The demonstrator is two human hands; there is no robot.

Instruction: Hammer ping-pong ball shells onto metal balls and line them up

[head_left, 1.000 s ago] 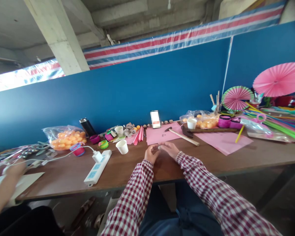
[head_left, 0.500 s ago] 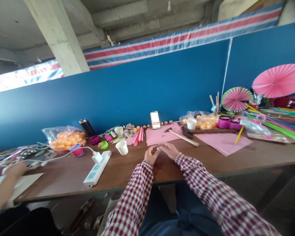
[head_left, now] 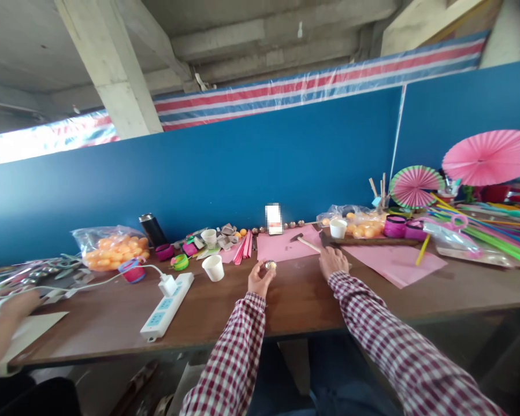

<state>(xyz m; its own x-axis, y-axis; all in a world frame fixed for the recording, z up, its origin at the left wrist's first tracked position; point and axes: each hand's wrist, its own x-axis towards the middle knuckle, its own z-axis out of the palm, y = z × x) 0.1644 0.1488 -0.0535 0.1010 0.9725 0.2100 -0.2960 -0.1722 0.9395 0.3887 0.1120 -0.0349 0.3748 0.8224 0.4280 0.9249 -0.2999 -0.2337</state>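
Observation:
My left hand (head_left: 260, 280) is raised over the brown table, its thumb and fingers pinched around a small shiny round metal piece (head_left: 270, 265) whose exact kind is too small to tell. To its right, my right hand (head_left: 333, 263) lies over the wooden handle of a hammer (head_left: 308, 244), fingers curled down around it. The hammer's dark head rests on a pink paper sheet (head_left: 277, 249). A second, dark-headed tool (head_left: 325, 238) lies just beyond my right fingers.
A white paper cup (head_left: 213, 268) and a power strip (head_left: 168, 306) stand to the left. Several metal balls (head_left: 293, 224) line the back beside a blurred white phone-like object (head_left: 274, 218). Bags of orange balls (head_left: 117, 249) and paper fans (head_left: 417, 186) flank the table. Another person's hand (head_left: 19, 303) is far left.
My hands were together around the small piece. My right hand has left it and moved right onto the hammer handle; my left keeps the piece.

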